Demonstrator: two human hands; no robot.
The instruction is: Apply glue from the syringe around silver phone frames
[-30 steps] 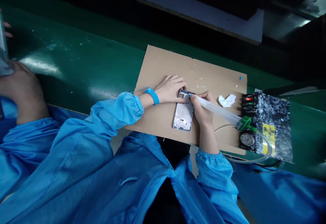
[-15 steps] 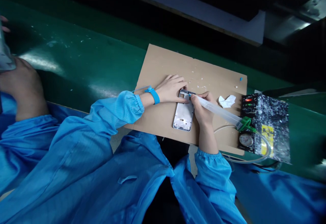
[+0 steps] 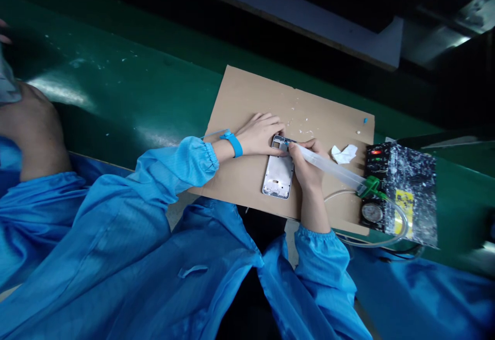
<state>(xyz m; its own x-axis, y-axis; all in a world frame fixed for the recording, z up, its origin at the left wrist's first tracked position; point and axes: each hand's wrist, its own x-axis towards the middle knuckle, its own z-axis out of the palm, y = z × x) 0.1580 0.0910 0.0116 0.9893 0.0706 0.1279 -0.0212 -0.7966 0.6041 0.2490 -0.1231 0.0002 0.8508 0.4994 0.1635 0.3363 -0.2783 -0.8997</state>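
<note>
A silver phone frame (image 3: pixel 279 174) lies on a sheet of brown cardboard (image 3: pixel 240 102). My left hand (image 3: pixel 260 134) grips its upper left edge, with the thumb across the frame and the other fingers curled at its top. In my right hand (image 3: pixel 308 167) is a translucent glue syringe (image 3: pixel 334 168), slanted, its tip at the upper right part of the frame. My fingers hide part of the tip. From the syringe's green cap (image 3: pixel 369 187) a clear tube (image 3: pixel 404 221) runs toward a dispenser box. A blue wrist strap (image 3: pixel 232 143) circles my left wrist.
The speckled dispenser box (image 3: pixel 413 185) with a gauge (image 3: pixel 372 212) stands at right. Crumpled white tissue (image 3: pixel 344 154) and a small blue cap (image 3: pixel 365 120) lie on the cardboard. At far left a co-worker's arm (image 3: pixel 33 128) rests by the green table (image 3: pixel 147 82).
The syringe tip appears to have shifted very slightly along the frame's upper right part. My left hand and the phone frame stay in place.
</note>
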